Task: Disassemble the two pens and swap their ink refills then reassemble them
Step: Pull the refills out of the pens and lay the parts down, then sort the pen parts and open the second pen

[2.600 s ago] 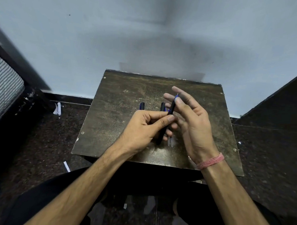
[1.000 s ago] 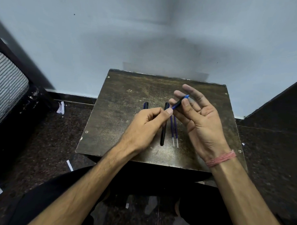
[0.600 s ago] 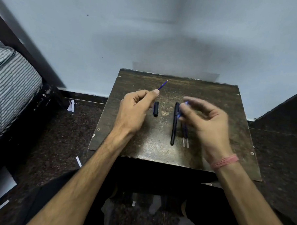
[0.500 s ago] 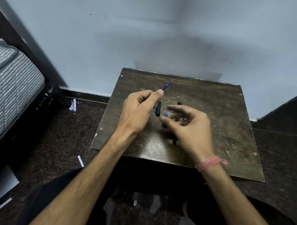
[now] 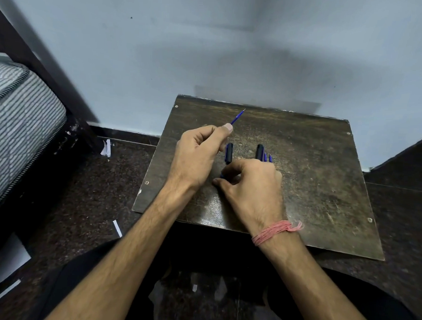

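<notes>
My left hand [image 5: 199, 157] is closed around a thin blue ink refill [image 5: 238, 116]; its pointed tip sticks out past my thumb, up and to the right. My right hand [image 5: 252, 188] rests low on the dark wooden table [image 5: 312, 188], with thumb and forefinger pinched on a small blue pen piece [image 5: 222, 176] that is mostly hidden. A short black pen part [image 5: 228, 153] lies between my hands. Just past my right knuckles a black pen barrel [image 5: 260, 151] and two blue refills [image 5: 267, 158] lie side by side, their near ends covered by that hand.
The small table stands against a pale blue wall. A striped mattress [image 5: 18, 120] on a dark bed frame is at the left. White paper scraps [image 5: 117, 227] lie on the dark speckled floor. A dark slanted surface [image 5: 408, 154] rises at the right.
My right hand, pinching the small blue piece, has come down left onto the table near the short black part. My left hand has drawn the blue refill away to the upper left.
</notes>
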